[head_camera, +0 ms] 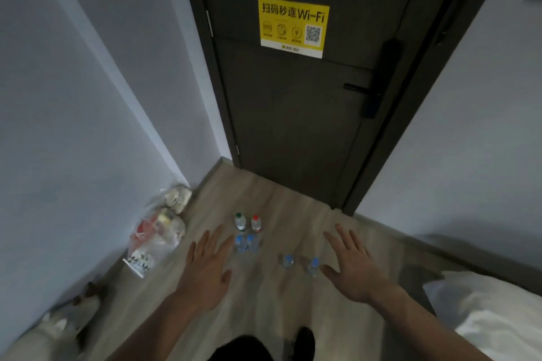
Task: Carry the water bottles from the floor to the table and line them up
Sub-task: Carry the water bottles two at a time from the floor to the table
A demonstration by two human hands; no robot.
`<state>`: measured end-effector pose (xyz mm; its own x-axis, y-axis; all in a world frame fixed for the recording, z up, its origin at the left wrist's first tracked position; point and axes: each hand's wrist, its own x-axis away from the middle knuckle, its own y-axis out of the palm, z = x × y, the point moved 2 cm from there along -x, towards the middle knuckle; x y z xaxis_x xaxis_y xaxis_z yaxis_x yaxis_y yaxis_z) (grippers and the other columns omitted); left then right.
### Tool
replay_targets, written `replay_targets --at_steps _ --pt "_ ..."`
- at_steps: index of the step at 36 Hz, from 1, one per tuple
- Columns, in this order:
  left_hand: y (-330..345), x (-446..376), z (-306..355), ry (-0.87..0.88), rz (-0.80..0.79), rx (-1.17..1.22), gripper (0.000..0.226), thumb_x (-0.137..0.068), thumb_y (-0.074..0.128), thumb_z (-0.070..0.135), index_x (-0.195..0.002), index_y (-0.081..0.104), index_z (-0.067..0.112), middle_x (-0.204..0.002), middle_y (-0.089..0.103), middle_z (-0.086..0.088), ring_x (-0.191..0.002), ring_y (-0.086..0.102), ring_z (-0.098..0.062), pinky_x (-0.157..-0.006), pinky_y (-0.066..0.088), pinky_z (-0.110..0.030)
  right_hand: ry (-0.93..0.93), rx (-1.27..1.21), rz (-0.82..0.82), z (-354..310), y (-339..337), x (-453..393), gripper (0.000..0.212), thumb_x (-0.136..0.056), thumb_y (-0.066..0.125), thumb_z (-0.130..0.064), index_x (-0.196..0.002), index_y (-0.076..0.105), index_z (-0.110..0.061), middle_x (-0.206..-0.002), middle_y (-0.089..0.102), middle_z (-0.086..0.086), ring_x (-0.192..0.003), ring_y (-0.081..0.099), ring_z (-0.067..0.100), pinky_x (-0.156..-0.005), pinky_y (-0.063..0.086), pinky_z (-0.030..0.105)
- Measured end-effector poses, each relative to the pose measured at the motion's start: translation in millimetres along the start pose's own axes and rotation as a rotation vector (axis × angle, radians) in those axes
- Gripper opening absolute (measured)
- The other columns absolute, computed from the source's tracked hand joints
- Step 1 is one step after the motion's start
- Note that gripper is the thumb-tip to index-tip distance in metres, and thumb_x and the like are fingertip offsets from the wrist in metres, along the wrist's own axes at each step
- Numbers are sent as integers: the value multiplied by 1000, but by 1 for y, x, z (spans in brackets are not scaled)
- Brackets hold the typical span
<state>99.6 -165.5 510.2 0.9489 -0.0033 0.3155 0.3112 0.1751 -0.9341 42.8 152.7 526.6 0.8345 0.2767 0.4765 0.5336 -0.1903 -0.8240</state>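
Nothing looks moved yet: six water bottles (247, 233) stand on the floor (264, 302), four beyond the left hand (206, 269), two beside the right hand (352, 266). Both hands spread, empty; no worktop visible.

Below your spread hands, the water bottles (247, 233) look like clear glossy plastic, standing on a pale, matt wood-grain floor (264, 296); the door (293, 111) beyond is dark matt.
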Motion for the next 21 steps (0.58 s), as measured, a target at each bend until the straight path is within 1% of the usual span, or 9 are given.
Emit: replay_targets --at_steps 3,8,13,15,18,21 --pt "1 -20 7 -22 -20 14 74 -96 46 38 -158 6 33 -166 -13 2 -153 -8 -27 -123 -2 -44 -22 -20 -14 8 -8 -30 77 -102 42 -56 -163 1 -31 -169 -15 -1 -157 -10 28 -127 11 44" --pt "7 -59 5 -50 -55 39 74 -92 52 36 -157 19 31 -167 3 -2 -153 5 -31 -122 6 -47 -29 -27 -44 20 -12 -73 76 -102 43 -56 -162 3 -33 -170 -12 -3 -157 -7 27 -126 16 43" --pt "14 -110 -6 -71 -140 34 73 -94 49 36 -158 15 29 -167 0 -3 -153 2 -31 -122 5 -47 -4 -40 -88 27 -20 -113 75 -102 44 -54 -162 4 -32 -170 -9 -2 -157 -3 28 -125 17 42" --pt "18 -133 -14 -79 -177 29 74 -93 48 37 -159 16 27 -167 2 -5 -153 3 -32 -122 6 -49 13 -42 -106 29 -22 -131 75 -102 44 -54 -162 4 -31 -170 -9 -2 -157 -2 28 -125 17 42" --pt "23 -169 -25 -93 -202 48 74 -90 46 39 -158 21 25 -166 7 -7 -152 8 -34 -121 10 -50 58 -51 -114 34 -24 -158 76 -101 47 -54 -161 5 -33 -170 -5 -4 -157 2 26 -123 22 41" --pt "32 -208 -33 -99 -254 31 72 -95 48 37 -158 15 29 -166 1 -2 -153 2 -30 -123 7 -46 90 -68 -117 39 -26 -189 78 -100 50 -53 -161 7 -34 -170 -1 -4 -156 7 24 -123 24 41"
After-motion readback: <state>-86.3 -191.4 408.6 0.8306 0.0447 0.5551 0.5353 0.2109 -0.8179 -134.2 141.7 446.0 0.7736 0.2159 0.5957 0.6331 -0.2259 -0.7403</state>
